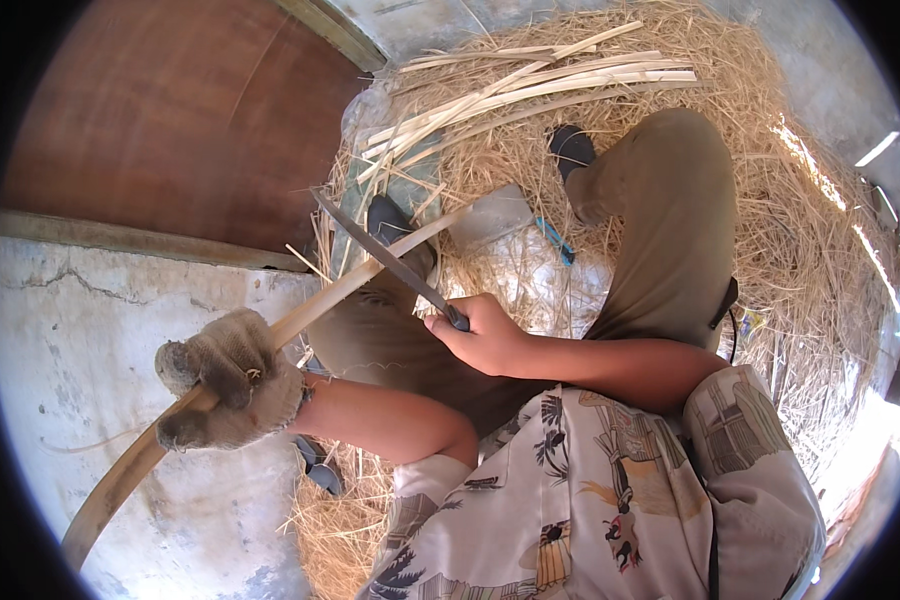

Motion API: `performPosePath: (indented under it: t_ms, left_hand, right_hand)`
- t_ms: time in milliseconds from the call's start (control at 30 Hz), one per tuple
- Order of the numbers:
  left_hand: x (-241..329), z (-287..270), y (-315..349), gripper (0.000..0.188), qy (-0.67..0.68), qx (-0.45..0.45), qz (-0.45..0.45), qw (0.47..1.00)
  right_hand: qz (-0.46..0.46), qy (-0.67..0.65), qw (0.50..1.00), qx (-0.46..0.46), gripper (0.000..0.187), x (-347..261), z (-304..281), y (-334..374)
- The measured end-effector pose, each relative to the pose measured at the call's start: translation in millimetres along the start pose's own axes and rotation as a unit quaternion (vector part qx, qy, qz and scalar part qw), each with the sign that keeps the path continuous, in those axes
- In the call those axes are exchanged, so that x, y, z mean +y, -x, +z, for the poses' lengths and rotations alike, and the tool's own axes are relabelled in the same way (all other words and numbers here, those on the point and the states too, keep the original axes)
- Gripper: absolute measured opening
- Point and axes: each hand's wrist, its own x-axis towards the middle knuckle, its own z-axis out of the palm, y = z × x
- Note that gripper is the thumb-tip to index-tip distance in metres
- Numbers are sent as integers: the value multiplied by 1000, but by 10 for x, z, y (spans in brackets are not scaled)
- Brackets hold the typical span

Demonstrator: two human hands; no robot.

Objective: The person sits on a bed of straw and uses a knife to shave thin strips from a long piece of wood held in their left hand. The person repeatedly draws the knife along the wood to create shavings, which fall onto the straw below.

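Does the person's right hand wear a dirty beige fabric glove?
No, the right hand is bare; the glove covers the left hand.

The floor (560,305) carries shavings (770,235) with pale strips (630,77) atop.

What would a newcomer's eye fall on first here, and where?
A long pale strip slants across the left half, gripped by the gloved left hand. Near the middle, the right hand holds a dark knife crossing it in view. More strips lie on straw at the top.

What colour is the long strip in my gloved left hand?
The strip is light tan, browner toward its lower-left end; it shows best in the head view.
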Motion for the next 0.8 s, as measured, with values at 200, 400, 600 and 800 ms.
performPosePath:
  t_ms: [200,400,600,800]
  left_hand:
    - [17,58,-2,63,19,-2,-7,1000]
    - [0,106,16,65,-40,26,3,999]
    - [15,70,15,66,-25,17,-10,999]
    - [35,69,18,65,-30,8,-10,999]
  right_hand:
    - [235,-72,969,-13,43,191,-51,-115]
    - [-30,-154,985,73,39,157,95,-108]
    - [295,-42,950,-94,39,-43,-52,-159]
    - [38,-9,999,-22,40,-197,-28,1]
